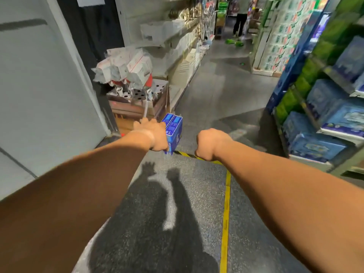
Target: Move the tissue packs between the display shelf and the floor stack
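Observation:
A blue tissue pack hangs in the air over the aisle floor, held by my left hand, whose fingers are hidden behind the hand. My right hand is curled into a fist beside it, a little to the right, and holds nothing. The display shelf on the right carries several blue tissue packs on its lower levels, with green packs beside them. No floor stack shows in this view.
A white wall panel fills the left. Ahead on the left stands a cardboard box of rolls with white packs heaped on top. Shelves line the aisle; a person stands far down it. Yellow tape marks the floor.

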Tool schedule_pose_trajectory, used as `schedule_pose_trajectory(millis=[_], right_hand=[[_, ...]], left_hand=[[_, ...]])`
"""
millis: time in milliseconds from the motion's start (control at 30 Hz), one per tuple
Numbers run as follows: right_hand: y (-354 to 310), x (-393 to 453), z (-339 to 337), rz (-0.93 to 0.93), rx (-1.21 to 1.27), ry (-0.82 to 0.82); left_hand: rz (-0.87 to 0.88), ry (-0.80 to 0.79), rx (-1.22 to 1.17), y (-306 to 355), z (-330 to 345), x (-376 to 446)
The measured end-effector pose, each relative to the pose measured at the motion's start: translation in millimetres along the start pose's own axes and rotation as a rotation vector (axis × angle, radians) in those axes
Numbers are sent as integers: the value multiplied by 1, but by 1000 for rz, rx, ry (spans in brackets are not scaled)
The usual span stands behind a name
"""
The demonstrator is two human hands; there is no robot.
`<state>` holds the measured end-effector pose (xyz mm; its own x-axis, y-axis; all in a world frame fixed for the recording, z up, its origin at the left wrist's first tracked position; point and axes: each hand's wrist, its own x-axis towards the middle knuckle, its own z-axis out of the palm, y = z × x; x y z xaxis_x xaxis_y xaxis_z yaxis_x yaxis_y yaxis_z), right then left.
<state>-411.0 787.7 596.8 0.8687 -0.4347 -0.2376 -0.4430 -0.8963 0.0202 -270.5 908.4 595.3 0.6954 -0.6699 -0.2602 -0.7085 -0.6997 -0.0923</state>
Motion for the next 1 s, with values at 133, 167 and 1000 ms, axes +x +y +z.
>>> schedule_pose_trajectory(millis=[133,167,1000], right_hand=[[53,84,-7,1,12,-19],[66,103,-6,3,6,-23],[337,665,-42,-413,-179,-144]], left_hand=[[20,-7,25,23,-6,99],[21,-11,33,28,-6,119],[-465,-240,-325,129,1,656]])
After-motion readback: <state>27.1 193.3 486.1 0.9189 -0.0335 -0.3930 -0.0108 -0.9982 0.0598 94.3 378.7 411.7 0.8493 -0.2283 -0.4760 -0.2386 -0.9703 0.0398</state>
